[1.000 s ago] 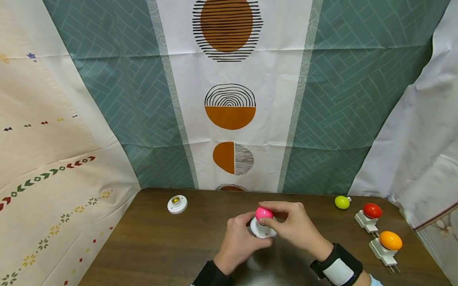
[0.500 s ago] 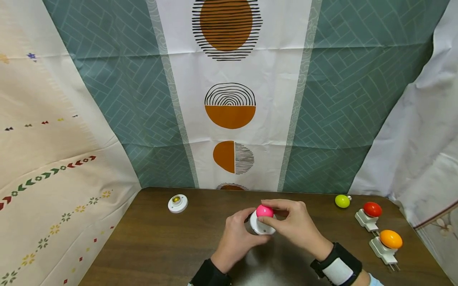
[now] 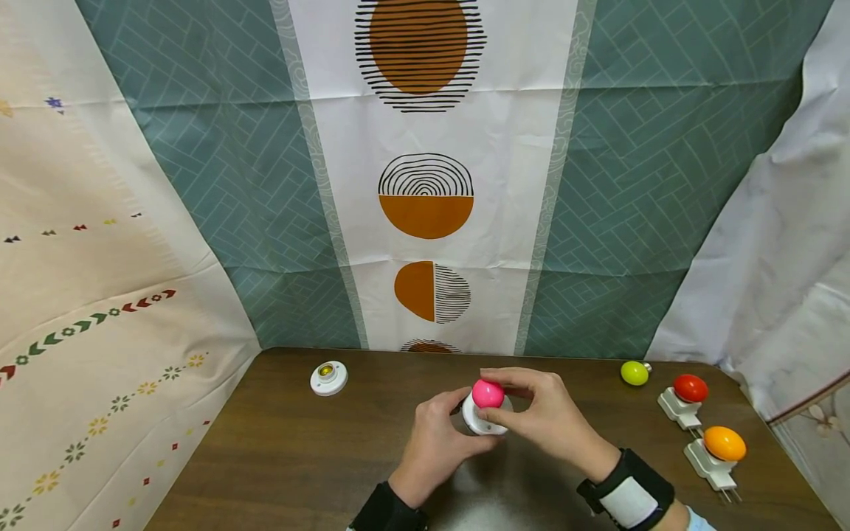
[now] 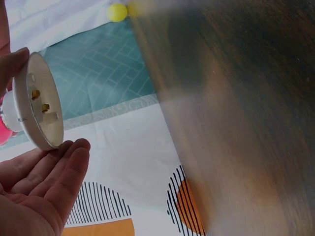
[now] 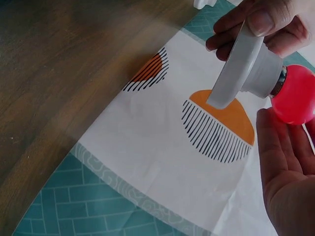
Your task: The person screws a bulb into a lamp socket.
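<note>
Above the table's middle, my left hand (image 3: pixel 438 435) grips a white bulb holder (image 3: pixel 473 419) by the rim of its round base. In the left wrist view, the underside of the holder shows two brass contacts. My right hand (image 3: pixel 544 413) pinches a glossy pink light bulb (image 3: pixel 488 393) between thumb and fingers. The bulb sits at the mouth of the holder. A strip of its metal cap (image 5: pixel 279 81) shows between the pink glass and the white socket in the right wrist view; the threads inside are hidden.
Another white bulb holder (image 3: pixel 317 383) stands at the back left of the brown table (image 3: pixel 299 457). A yellow-green bulb (image 3: pixel 634 373) lies at the back right. Nearby, a red bulb (image 3: pixel 690 389) and an orange bulb (image 3: pixel 725 444) sit in white plug-in sockets (image 3: pixel 705 466). Patterned cloth (image 3: pixel 511 184) hangs behind.
Both hands, with the bulb and holder, have shifted slightly left and up in the head view. The right fingers still pinch the pink bulb, and the left hand still grips the holder.
</note>
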Demonstrator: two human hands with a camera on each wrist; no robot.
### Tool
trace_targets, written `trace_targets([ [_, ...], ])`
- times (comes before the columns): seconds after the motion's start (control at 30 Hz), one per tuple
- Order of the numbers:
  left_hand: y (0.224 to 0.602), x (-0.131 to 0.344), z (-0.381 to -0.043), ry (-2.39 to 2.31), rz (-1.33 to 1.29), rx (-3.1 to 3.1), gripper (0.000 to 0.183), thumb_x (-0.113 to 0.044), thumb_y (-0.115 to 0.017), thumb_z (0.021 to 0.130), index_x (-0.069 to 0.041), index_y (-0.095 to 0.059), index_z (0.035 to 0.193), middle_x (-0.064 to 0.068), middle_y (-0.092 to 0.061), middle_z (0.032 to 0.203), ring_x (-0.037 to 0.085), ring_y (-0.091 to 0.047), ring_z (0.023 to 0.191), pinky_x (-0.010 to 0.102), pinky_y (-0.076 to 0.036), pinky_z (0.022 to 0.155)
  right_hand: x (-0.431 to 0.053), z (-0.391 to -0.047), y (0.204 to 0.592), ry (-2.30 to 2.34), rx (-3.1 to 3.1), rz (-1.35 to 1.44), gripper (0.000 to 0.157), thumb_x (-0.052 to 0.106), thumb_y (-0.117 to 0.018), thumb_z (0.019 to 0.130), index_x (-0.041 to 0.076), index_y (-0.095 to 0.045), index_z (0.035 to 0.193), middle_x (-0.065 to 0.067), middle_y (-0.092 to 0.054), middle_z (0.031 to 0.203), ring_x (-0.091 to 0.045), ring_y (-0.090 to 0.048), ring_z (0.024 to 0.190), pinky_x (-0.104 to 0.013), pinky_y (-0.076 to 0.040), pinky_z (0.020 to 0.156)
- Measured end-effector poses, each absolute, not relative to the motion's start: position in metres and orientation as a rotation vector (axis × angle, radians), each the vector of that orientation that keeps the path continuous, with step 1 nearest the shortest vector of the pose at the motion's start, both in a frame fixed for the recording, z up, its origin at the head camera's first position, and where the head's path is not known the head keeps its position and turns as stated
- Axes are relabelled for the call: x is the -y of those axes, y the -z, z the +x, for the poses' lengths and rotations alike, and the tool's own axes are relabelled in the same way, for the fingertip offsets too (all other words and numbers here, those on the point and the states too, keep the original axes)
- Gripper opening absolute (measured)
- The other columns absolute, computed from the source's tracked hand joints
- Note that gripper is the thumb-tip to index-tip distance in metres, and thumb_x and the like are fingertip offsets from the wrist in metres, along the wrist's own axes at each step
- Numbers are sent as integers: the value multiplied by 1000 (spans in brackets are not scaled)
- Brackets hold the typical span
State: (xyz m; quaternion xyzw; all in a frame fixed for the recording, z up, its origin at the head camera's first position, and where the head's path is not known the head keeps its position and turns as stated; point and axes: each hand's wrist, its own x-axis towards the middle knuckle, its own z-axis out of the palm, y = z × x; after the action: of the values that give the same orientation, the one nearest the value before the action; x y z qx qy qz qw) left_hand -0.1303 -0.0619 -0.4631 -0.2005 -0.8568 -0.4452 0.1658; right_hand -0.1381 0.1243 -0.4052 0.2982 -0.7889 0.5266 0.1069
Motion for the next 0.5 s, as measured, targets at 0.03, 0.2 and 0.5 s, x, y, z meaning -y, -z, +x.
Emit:
trace_targets([
  [0.03,463,62,-130,1277,-571,2438,64,-52,-78,65,-22,-60,119,-14,-59,108,3,-54,95,27,-46,80,-124,-137,403,-1548,2335,882,48,27,-81,69,21,-64,114,10,-61,111,-11,-57,101,-30,-47,81],
  [0.2,461,65,-131,1309,-578,2419,66,-52,-78,65,-20,-60,120,-13,-59,109,3,-55,98,31,-46,83,-122,-128,386,-1503,2362,881,58,15,-82,66,12,-60,120,6,-59,118,-15,-56,106,-34,-46,84],
  [0.5,458,68,-131,1319,-538,2412,65,-53,-79,63,-24,-61,119,-16,-59,107,3,-55,96,31,-46,82,-137,-143,402,-1368,2424,859,57,32,-82,68,27,-59,120,17,-57,117,-6,-54,106,-31,-43,88],
])
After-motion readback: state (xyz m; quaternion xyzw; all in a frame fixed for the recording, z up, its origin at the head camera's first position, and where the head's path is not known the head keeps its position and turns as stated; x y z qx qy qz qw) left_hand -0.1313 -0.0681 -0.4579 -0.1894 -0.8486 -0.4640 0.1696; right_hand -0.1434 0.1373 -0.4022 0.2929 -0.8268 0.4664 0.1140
